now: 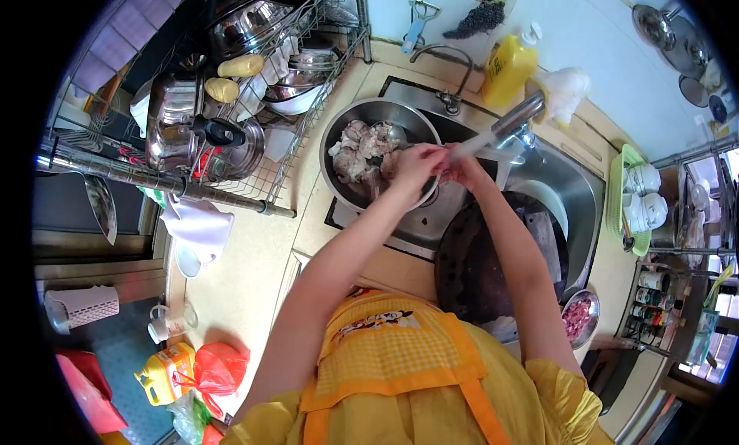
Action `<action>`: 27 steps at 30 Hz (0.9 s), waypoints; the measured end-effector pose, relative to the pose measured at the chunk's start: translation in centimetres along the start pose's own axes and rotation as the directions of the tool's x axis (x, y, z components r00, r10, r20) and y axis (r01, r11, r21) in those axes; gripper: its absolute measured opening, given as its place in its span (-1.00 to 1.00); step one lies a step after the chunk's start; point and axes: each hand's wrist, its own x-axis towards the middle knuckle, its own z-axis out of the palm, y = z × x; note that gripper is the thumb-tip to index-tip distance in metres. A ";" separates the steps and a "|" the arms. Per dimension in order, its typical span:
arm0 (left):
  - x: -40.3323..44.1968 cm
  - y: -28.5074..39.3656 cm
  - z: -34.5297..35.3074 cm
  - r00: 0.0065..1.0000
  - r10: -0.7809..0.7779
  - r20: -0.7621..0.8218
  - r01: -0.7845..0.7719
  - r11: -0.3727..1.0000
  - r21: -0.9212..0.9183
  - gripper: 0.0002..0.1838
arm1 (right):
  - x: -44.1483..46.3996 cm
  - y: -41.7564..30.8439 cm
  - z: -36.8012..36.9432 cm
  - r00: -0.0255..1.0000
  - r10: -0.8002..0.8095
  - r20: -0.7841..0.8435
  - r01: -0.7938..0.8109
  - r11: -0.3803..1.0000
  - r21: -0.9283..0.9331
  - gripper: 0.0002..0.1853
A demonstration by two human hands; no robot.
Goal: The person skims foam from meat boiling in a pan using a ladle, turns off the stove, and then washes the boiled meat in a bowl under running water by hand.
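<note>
My left hand (pixel 418 168) is over the right rim of a large steel bowl (pixel 332 185), its fingers closed in a pinch. My right hand (pixel 466 172) meets it just right of that rim, fingers also bent together. Whatever lies between the fingertips is too small or hidden to make out. Several chunks of pale meat (pixel 356 154) fill the bowl, with a shiny round metal piece (pixel 396 135) among them. The tap spout (pixel 514 115) points down at my hands, with a pale blurred streak below its end.
A large dark wok-like pan (pixel 469 272) lies across the right sink basin (pixel 586 202). Beside it sits a small bowl of chopped red meat (pixel 579 319). A yellow pump bottle (pixel 508 69) stands behind. On the left is a wire rack (pixel 289 185) of pots; a knife (pixel 100 206) hangs there.
</note>
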 end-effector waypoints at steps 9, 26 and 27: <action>3.5 0.4 0.8 0.964 -0.207 0.167 0.227 0.968 -0.108 -0.82 | -0.7 -0.4 1.1 0.992 -0.030 -0.124 0.028 0.999 -0.017 -0.56; 4.0 2.1 -3.8 0.912 0.000 0.410 -0.410 0.014 0.912 -0.87 | -0.6 -0.8 1.2 0.995 -0.041 -0.088 0.041 0.999 -0.007 -0.63; 3.8 1.7 -3.0 0.895 0.173 0.412 -0.435 0.126 0.892 -0.89 | -0.5 -0.8 1.1 0.995 -0.042 -0.087 0.041 0.999 -0.020 -0.63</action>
